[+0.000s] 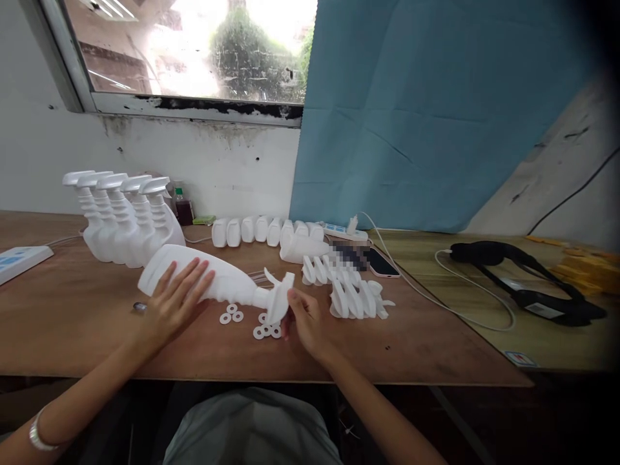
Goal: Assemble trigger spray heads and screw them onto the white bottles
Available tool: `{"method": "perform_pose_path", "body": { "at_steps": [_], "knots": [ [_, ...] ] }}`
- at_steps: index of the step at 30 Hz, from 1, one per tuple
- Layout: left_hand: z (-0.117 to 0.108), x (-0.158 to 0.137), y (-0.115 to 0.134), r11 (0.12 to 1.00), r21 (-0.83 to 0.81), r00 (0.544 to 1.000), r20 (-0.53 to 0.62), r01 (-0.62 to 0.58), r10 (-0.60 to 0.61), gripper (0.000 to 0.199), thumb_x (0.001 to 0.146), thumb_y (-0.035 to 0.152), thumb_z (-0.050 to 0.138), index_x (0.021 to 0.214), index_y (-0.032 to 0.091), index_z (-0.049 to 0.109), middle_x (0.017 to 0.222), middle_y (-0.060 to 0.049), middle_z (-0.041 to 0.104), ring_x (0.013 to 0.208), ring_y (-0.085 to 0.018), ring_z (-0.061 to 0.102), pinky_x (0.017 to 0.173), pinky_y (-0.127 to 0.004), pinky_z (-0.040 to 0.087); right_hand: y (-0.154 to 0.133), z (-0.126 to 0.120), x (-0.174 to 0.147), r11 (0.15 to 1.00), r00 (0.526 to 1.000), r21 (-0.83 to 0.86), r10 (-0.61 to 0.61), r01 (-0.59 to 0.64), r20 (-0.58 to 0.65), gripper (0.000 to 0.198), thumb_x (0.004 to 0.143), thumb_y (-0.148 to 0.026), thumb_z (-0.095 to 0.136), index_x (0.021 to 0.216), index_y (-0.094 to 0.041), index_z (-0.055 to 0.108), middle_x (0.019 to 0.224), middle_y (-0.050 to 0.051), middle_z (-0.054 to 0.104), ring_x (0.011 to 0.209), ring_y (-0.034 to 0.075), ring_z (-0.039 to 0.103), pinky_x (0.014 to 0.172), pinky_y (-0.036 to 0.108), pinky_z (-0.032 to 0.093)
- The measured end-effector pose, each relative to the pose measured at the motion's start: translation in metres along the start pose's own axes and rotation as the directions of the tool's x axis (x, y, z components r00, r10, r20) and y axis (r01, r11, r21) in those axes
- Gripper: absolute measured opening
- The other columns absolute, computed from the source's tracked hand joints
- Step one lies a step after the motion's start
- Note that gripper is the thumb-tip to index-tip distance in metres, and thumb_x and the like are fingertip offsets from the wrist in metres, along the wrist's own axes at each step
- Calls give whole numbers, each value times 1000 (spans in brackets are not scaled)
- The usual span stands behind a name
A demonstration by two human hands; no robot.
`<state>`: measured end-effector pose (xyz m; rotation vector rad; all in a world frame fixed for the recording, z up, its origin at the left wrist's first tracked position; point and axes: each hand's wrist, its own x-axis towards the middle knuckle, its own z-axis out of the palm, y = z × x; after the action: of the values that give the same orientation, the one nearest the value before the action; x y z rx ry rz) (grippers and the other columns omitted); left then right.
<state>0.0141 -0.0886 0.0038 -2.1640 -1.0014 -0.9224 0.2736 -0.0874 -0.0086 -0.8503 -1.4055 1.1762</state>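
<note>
A white spray bottle [220, 274] lies on its side above the table, its neck pointing right. My left hand [177, 303] is wrapped over its body, the fingers slightly spread and the thumb hidden. At the neck end, my right hand [307, 320] is closed on the white trigger head [278, 300], thumb against its side. The head meets the bottle's neck; whether it is screwed tight, I cannot tell. White ring washers [232, 315] lie below the bottle, and several more washers [266, 331] sit partly under the trigger head.
Several upright spray bottles with heads [121, 219] stand back left. A row of bottles lying down [261, 229] runs along the wall. Loose trigger heads [356, 297], a phone [382, 263] and a cable are on the right. A black strap device [527, 284] lies farther right.
</note>
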Motion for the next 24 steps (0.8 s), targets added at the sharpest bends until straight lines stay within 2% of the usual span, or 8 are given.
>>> {"method": "perform_pose_path", "body": {
  "at_steps": [3,5,8,10,12,18,22,24],
  "knots": [
    [-16,-16,-21,989,32,988,-60,143,-141,70,75,24,63,136,28,29,133,-8,46,117,-29,48,101,-45,35,-2,1,-1,999,998,-45,-28,30,54,40,86,-51,34,77,-17,53,54,-1,59,38,9,50,37,19,39],
    [-29,-26,-41,926,122,930,-140,358,-341,69,73,31,64,133,29,32,128,-7,51,109,-30,54,90,-42,44,-3,0,-1,982,998,-180,-47,52,36,33,85,-47,39,81,-18,55,58,-1,61,42,9,52,42,19,41],
    [-49,-40,-80,701,209,732,-216,681,-646,54,69,42,64,117,23,49,109,-8,63,95,-35,59,74,-41,47,-2,-2,0,943,997,-325,-61,71,40,24,84,-40,45,79,-19,55,59,-2,61,44,9,53,43,19,41],
    [-61,-49,-110,576,175,602,-234,799,-764,47,68,46,62,106,19,54,98,-7,64,93,-35,59,74,-38,44,0,-3,1,921,996,-381,-73,84,44,21,84,-38,46,79,-19,54,58,-2,61,44,10,53,44,20,40],
    [-71,-57,-137,499,98,508,-147,861,-848,45,68,46,61,102,18,52,90,-3,64,93,-32,58,72,-33,42,2,-3,1,904,996,-419,-77,90,48,20,83,-37,48,78,-19,54,58,-2,61,44,11,54,46,21,41],
    [-75,-81,-194,419,80,426,-111,905,-898,42,65,47,60,91,15,52,81,2,61,91,-26,57,68,-26,38,5,-3,4,920,998,-388,-29,47,52,24,82,-41,48,76,-19,54,57,0,63,44,13,56,43,23,43],
    [-71,-89,-218,390,17,390,-102,921,-915,45,60,50,64,86,15,52,78,4,61,86,-23,57,65,-25,39,6,-4,4,888,998,-456,-44,64,54,24,83,-41,46,77,-19,54,57,0,63,45,14,57,46,25,44],
    [-69,-92,-228,384,-12,382,-86,923,-920,49,55,51,67,85,15,52,80,4,61,83,-22,56,64,-25,41,6,-8,6,842,997,-534,-67,81,45,24,84,-40,44,76,-20,54,57,0,63,47,15,57,48,25,43]
  ]
}}
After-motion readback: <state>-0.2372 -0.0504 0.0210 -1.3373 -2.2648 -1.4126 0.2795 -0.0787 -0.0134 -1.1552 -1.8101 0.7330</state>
